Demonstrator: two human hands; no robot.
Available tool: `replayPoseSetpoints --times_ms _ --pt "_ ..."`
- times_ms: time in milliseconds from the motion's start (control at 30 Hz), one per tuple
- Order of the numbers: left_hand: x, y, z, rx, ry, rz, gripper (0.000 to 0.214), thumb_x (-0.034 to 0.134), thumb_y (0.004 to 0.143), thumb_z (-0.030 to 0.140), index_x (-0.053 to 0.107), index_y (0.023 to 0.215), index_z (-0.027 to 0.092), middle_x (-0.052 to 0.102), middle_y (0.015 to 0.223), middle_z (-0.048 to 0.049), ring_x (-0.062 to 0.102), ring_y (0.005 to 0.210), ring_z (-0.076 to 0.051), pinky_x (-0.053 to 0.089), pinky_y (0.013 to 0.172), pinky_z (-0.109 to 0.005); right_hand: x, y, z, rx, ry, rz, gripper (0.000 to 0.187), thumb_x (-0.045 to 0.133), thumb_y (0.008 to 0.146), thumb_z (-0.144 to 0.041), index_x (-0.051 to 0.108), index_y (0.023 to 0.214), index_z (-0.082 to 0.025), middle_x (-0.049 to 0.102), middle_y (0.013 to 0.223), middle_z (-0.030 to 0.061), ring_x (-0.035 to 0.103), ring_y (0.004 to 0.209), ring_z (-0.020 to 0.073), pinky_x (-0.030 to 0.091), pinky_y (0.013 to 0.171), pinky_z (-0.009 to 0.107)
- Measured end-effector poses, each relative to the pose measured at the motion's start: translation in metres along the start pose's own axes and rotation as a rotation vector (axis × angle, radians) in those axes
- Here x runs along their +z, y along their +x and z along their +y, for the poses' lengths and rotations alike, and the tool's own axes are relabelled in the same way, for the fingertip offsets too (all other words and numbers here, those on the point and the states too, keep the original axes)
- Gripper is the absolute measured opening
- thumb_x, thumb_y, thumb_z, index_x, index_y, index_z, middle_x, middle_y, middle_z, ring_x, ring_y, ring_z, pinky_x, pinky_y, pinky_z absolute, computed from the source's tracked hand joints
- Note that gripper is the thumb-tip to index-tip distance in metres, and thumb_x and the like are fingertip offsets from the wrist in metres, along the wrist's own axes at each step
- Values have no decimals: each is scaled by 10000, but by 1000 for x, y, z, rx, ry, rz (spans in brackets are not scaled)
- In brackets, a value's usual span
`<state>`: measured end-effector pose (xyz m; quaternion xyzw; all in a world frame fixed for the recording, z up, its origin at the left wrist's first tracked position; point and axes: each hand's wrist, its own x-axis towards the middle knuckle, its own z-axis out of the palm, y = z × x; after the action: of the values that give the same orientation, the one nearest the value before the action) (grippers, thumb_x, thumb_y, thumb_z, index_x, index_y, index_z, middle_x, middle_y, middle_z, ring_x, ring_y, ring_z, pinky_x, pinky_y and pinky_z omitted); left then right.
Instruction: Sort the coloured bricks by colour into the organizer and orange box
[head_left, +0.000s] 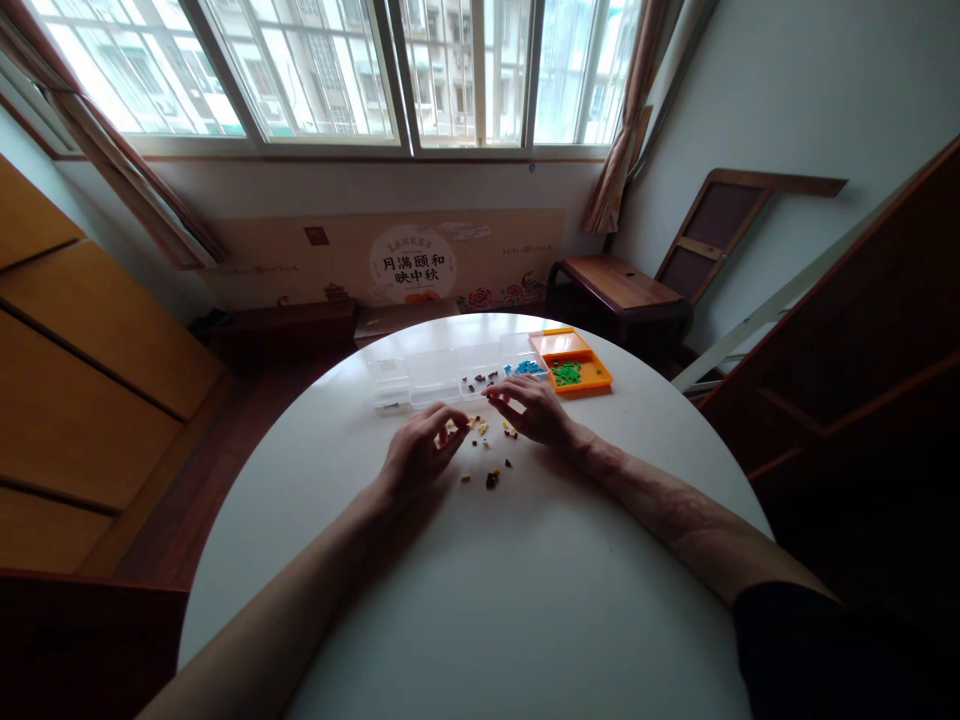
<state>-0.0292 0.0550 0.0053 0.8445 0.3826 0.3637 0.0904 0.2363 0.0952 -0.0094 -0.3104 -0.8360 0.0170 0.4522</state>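
Left hand [421, 452]: resting on the table, fingers curled inward, tips pinched together over a small yellowish piece; whether it is actually gripped cannot be told.

Right hand [531, 408]: palm down, fingers spread and loosely bent, tips touching the table among the loose pieces; nothing visibly held.

Small loose pieces [487, 452]: yellow, brown and dark bits scattered between and just before both hands.

Clear compartment box [435, 378]: just beyond the hands, holding dark pieces in one cell and blue pieces [525, 368] in another.

Orange tray [571, 360]: beside the box's right end, with green pieces [566, 374] inside.

Round white table [487, 590]: plain surface.

Room: large window [330, 70] with curtains at either side, printed board [412, 262] under the sill, wooden chair [637, 285] in the right corner, wooden cabinet [82, 380] on the left.
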Motion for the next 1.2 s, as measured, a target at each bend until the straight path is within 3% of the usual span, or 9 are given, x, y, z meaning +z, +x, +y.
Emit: replayPoseSetpoints --times_ms 167,400,833,1200 --pt "1 0 -3 -5 -35 13 88 670 1055 260 751 1030 236 760 1016 -38 705 802 -155 546 761 -262 -2 1 -1 16 -9 -2 136 660 1127 -327 771 1136 -249 823 998 36 749 909 204 540 943 378" --pt "-1 0 -4 -39 -56 44 112 728 1036 332 748 985 233 755 925 -20 693 785 -166 538 741 -274 -3 1 -1 49 9 22 143 679 1115 -353 771 1077 -251 808 988 35 729 851 196 550 934 384" --pt "-2 1 -4 -46 -96 29 108 701 1039 281 804 1044 251 786 988 -23 677 733 -144 548 725 -266 -1 2 5 140 -78 60 222 597 1145 -293 800 1231 -266 816 1116 65 712 1047 264 524 1012 444" --pt "-4 2 -2 -32 -70 24 175 667 1075 324 826 1067 252 807 1002 -40 675 715 -144 549 684 -258 -4 5 26 187 -161 93 111 745 1067 -291 849 1104 -281 815 973 43 679 934 253 546 908 411"
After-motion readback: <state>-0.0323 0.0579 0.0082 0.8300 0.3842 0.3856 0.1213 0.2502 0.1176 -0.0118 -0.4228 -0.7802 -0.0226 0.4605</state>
